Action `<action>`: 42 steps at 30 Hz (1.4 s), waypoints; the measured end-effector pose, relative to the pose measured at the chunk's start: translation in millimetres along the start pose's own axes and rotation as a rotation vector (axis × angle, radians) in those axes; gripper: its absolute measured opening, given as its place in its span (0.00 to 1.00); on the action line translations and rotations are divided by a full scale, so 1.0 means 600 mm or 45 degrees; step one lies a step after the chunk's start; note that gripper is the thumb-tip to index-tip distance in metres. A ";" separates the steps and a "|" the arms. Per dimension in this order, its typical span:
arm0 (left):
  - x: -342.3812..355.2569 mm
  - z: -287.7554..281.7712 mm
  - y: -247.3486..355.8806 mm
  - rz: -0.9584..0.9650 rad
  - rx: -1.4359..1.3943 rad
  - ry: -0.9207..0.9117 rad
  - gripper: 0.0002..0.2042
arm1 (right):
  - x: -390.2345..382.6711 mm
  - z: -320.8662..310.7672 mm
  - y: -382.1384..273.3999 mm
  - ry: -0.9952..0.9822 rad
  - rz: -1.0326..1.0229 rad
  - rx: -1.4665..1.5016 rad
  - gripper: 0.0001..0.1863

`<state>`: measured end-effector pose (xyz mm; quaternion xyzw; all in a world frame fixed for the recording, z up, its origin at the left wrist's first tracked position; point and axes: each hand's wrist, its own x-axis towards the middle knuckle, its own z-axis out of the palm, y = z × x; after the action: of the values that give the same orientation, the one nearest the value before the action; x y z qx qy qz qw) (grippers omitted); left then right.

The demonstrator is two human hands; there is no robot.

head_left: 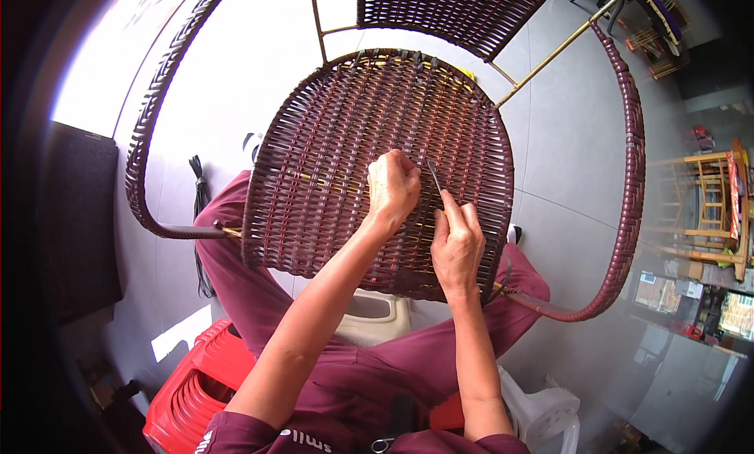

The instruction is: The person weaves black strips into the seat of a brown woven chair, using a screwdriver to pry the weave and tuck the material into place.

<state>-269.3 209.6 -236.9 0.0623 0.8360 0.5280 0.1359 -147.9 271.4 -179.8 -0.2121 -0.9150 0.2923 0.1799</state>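
A woven brown chair seat (338, 116) lies across my lap, its strands dark red-brown over a yellow metal frame. My left hand (394, 191) is closed on the middle of the weave, its fingers pinched together; what they hold, if anything, is hidden. To its right, my right hand (459, 246) grips a thin tool with a narrow metal shaft (433, 173), which looks like a screwdriver or an awl. The shaft points up and a little left, over the weave beside my left hand. Most of its handle is covered by my fingers.
Wrapped armrests curve out on the left (149, 140) and right (632, 163); the woven backrest (455, 10) extends beyond the seat. A bundle of black strands (201, 195) hangs at left. Red stools (188, 383) and a white plastic stool (542, 411) stand near me. Wooden frames (711, 203) lean at right.
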 end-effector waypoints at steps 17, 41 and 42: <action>0.000 -0.013 0.020 -0.146 -0.048 -0.087 0.04 | 0.050 -0.008 -0.017 -0.143 0.020 -0.160 0.12; -0.009 -0.016 0.029 0.012 0.065 -0.027 0.06 | 0.010 0.057 0.020 0.202 -0.139 -0.061 0.18; -0.011 -0.018 0.030 0.022 0.046 -0.034 0.06 | 0.009 0.055 0.018 0.173 -0.110 -0.059 0.17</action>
<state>-266.8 206.4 -215.2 0.0787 0.8429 0.5132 0.1412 -164.4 266.8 -210.6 -0.1958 -0.9155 0.2478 0.2492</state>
